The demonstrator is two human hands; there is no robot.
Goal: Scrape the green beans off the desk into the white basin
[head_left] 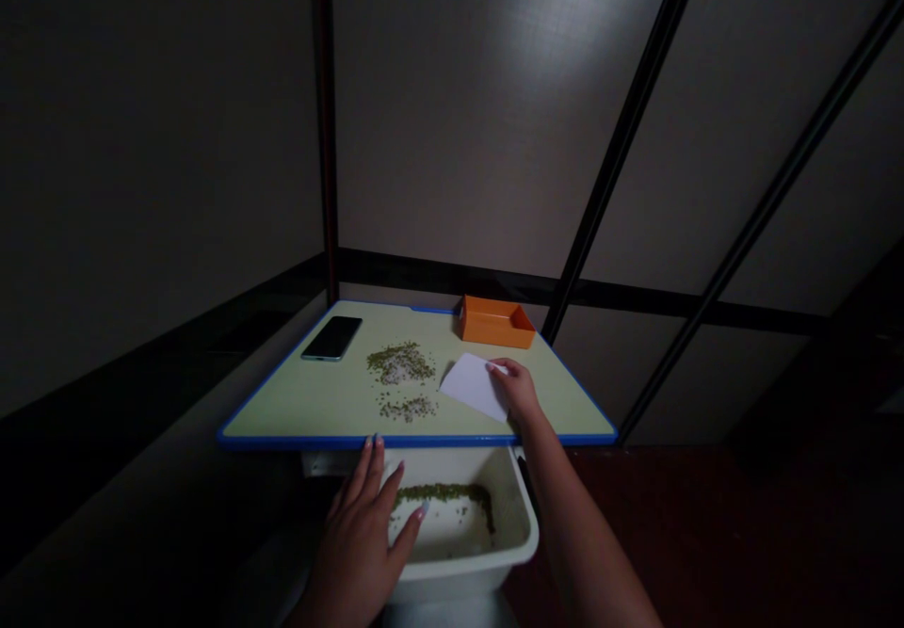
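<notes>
My right hand (517,389) pinches a white sheet of paper (472,385) by its right side, tilted over the tabletop. Left of the paper lies a loose pile of small green and pale grains (401,362), with a smaller scatter of grains (408,409) nearer the front edge. My left hand (367,520) has its fingers spread, the fingertips at the table's blue front edge. Below that edge, partly behind this hand, is a white plastic tub (487,567) with a band of green grains (444,491) along its inner far side.
The pale green table (311,411) has a blue rim. A dark-screened phone (333,338) lies at its left, and an orange open box (497,324) stands at the back right. Dark panelled walls (452,138) rise behind and to the left. Reddish floor (670,524) shows on the right.
</notes>
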